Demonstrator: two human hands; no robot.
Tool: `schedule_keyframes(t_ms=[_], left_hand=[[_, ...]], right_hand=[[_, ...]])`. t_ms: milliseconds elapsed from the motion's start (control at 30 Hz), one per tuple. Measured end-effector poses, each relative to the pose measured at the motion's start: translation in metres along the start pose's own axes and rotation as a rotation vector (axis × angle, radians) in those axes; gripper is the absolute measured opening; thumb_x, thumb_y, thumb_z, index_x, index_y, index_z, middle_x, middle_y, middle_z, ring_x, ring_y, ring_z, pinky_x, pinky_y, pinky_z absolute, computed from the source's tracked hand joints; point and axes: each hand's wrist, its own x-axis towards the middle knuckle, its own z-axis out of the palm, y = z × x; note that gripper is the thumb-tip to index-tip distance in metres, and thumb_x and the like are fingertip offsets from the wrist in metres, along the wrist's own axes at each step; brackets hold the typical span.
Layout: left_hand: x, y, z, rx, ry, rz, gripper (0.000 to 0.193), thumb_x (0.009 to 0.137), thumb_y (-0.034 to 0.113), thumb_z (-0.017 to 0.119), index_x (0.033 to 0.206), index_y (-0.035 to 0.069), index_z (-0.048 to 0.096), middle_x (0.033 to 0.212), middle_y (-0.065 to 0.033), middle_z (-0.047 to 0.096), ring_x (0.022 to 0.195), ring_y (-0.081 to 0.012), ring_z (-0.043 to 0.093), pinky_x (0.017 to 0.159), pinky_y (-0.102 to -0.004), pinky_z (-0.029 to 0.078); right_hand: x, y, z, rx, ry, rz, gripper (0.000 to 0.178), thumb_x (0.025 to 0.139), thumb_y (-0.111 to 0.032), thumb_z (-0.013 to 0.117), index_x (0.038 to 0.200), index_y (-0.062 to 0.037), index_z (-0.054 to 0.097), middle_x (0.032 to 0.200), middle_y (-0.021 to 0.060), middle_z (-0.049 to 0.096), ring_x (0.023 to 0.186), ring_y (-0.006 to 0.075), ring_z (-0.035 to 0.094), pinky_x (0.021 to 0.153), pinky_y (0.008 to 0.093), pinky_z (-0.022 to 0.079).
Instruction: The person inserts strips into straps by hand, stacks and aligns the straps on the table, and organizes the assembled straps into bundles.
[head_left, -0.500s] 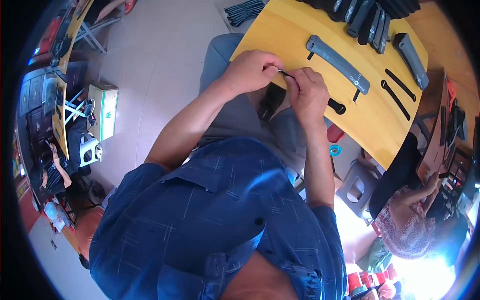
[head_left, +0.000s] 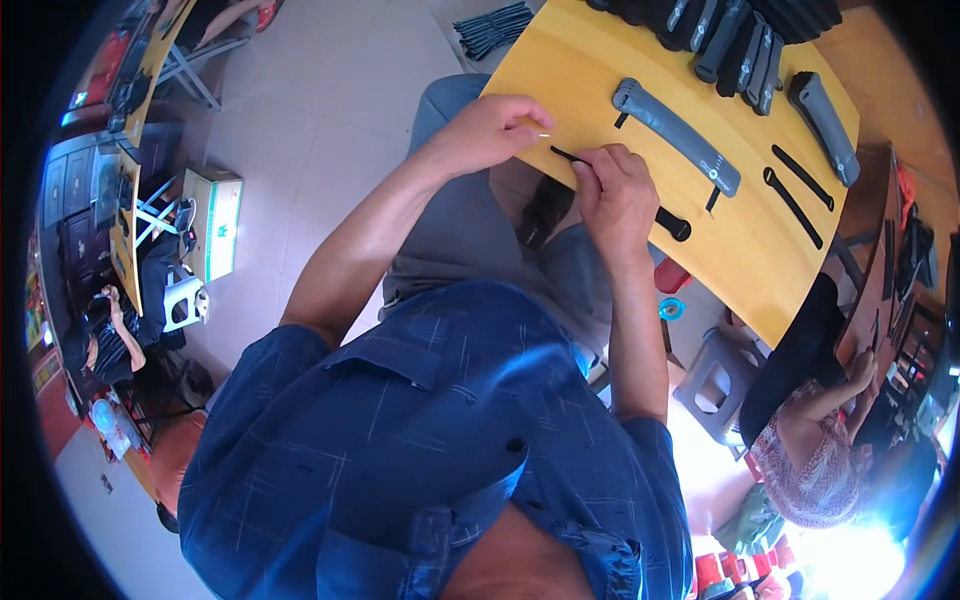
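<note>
My right hand [head_left: 617, 188] pinches a narrow black strap [head_left: 676, 226] above the near edge of the table. The strap's thin tip points left past my fingers, and its wider looped end sticks out on the other side of the hand. My left hand [head_left: 494, 132] hovers just left of that tip, apart from it, fingers curled together. A small whitish sliver shows at its fingertips, too small to name. Beyond my right hand lies a long grey pouch [head_left: 675, 135] with short black tabs. Two more black straps [head_left: 793, 208] lie to its right.
Dark pouches [head_left: 735, 45] are heaped at the table's far side, with another grey pouch [head_left: 825, 130] at right. Dark strips [head_left: 492, 30] lie bundled beyond the yellow table [head_left: 560, 60]. A grey stool [head_left: 715, 375] and a seated person [head_left: 815, 440] are at right.
My left hand has let go of the strap's thin tip and drawn slightly left, leaving a gap. My right hand keeps its grip on the strap.
</note>
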Motion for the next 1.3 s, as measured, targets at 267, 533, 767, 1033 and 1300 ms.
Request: schedule_keyframes(t_ms=[267,533,767,1033,1300], left_hand=[[-0.011,0.023,-0.001,-0.151,-0.096,-0.063,0.019,0.101,0.009,0.061,0.117,0.004,0.069,0.079,0.0059,0.059,0.071,-0.0012,0.049,0.063,-0.0213,0.039],[-0.008,0.018,0.001,-0.108,-0.144,0.001,0.020,0.102,0.010,0.061,0.119,0.004,0.070,0.081,0.0052,0.062,0.071,-0.0016,0.050,0.062,-0.0218,0.040],[-0.006,0.012,0.002,-0.067,-0.165,0.025,0.023,0.102,0.009,0.060,0.121,0.003,0.072,0.092,0.0011,0.071,0.081,-0.0030,0.059,0.069,-0.0223,0.047],[-0.007,0.013,0.002,0.002,-0.141,0.104,0.024,0.102,0.009,0.060,0.122,0.002,0.071,0.092,0.0000,0.070,0.082,-0.0042,0.059,0.072,-0.0231,0.048],[-0.007,0.009,0.003,-0.045,-0.133,0.097,0.027,0.096,0.013,0.061,0.118,0.005,0.074,0.098,-0.0098,0.077,0.087,-0.0169,0.071,0.082,-0.0303,0.055]], right_hand=[[-0.001,0.003,0.002,0.012,0.022,0.002,0.012,0.082,-0.010,0.079,0.092,-0.0103,0.073,0.087,0.0067,0.066,0.082,0.0297,0.066,0.073,0.0410,0.054],[-0.001,0.003,0.002,0.012,0.027,-0.006,0.011,0.083,-0.009,0.079,0.091,-0.0102,0.072,0.085,0.0073,0.065,0.080,0.0298,0.065,0.071,0.0410,0.053],[-0.002,0.005,0.002,0.002,0.019,-0.011,0.011,0.083,-0.009,0.079,0.091,-0.0100,0.072,0.086,0.0075,0.066,0.080,0.0298,0.065,0.071,0.0407,0.054],[-0.002,0.006,0.003,-0.019,0.005,-0.006,0.011,0.083,-0.010,0.079,0.092,-0.0098,0.073,0.087,0.0078,0.067,0.083,0.0297,0.066,0.073,0.0405,0.055],[-0.002,0.006,0.003,-0.023,0.012,-0.016,0.010,0.083,-0.010,0.079,0.091,-0.0094,0.073,0.088,0.0081,0.068,0.083,0.0300,0.067,0.074,0.0403,0.055]])
